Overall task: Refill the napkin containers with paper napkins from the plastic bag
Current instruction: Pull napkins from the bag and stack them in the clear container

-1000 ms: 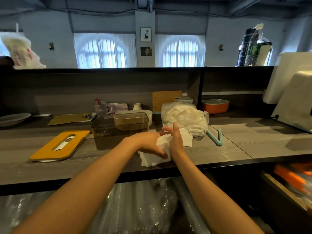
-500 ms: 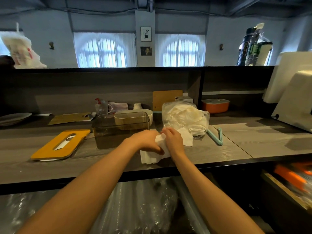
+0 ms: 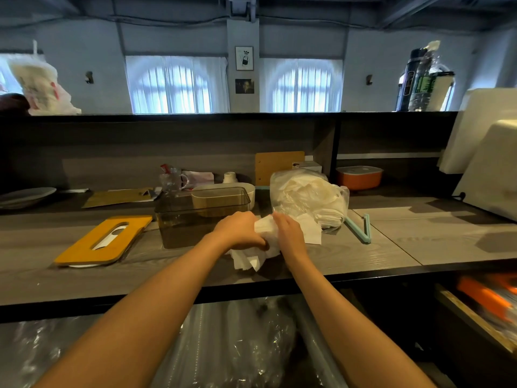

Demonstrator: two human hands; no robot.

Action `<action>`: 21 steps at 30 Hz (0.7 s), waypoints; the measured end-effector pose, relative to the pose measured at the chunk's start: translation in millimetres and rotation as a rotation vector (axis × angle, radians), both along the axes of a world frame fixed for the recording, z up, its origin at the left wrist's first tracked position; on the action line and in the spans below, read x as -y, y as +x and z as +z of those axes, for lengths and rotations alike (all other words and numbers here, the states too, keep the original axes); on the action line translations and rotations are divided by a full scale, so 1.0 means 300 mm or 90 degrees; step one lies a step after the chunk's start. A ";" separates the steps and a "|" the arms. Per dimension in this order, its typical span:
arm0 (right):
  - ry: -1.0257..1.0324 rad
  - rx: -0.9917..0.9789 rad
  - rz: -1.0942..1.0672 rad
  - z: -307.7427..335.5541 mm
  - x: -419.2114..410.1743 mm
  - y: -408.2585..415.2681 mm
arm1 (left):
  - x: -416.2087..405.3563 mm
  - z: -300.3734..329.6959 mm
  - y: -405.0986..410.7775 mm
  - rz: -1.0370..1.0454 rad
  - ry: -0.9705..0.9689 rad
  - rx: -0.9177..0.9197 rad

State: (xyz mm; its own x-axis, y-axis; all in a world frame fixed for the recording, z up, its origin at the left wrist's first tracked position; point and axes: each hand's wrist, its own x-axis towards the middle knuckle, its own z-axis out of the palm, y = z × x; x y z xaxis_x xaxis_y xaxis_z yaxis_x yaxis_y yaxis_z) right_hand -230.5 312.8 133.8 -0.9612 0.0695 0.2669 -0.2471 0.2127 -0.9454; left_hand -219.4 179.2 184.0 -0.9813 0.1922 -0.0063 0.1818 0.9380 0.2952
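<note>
1. Two hands on one wad of napkins, so here's the counter from left to right. Far left is the yellow lid, lying flat and off its box.
2. Next, the dark see-through container sits open-topped just beyond my left hand. I can't tell if anything's in it yet.
3. Left hand is curled over the top of the napkin stack, gripping it from the left side.
4. Right hand is wrapped round the same stack from the right, fingers pinching the upper edge. The bottom sheets fan out loose toward me, resting on the counter.
5. A stray napkin lies flat just right of my hands, and the plastic bag of napkins slumps behind it, mouth facing us.
6. My worries: those loose lower sheets could slide out if I lift without squaring the stack. A crumpled wad might jam on the container rim. Also the bag looks floppy, so bumping it could spill more napkins.
</note>
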 end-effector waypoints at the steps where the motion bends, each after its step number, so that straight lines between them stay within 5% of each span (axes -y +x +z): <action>1: -0.038 0.006 -0.011 0.003 -0.001 0.005 | 0.007 0.011 0.004 0.006 0.053 0.009; 6: -0.389 0.089 0.000 0.000 -0.010 0.004 | 0.041 0.071 0.037 0.132 0.556 0.157; 10: -0.504 0.169 0.087 0.013 -0.030 0.009 | 0.012 0.032 0.052 0.168 0.789 0.244; 21: -0.387 0.083 0.199 0.004 -0.003 0.026 | -0.094 -0.099 0.024 0.195 0.857 0.119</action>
State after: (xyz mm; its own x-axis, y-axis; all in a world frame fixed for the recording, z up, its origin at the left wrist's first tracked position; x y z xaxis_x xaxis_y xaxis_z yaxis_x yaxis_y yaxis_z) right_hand -222.8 313.5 135.1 -0.9820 -0.1150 0.1496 -0.0872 -0.4266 -0.9002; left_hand -212.1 207.4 154.4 -0.9902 -0.0644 -0.1237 -0.1179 -0.0876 0.9892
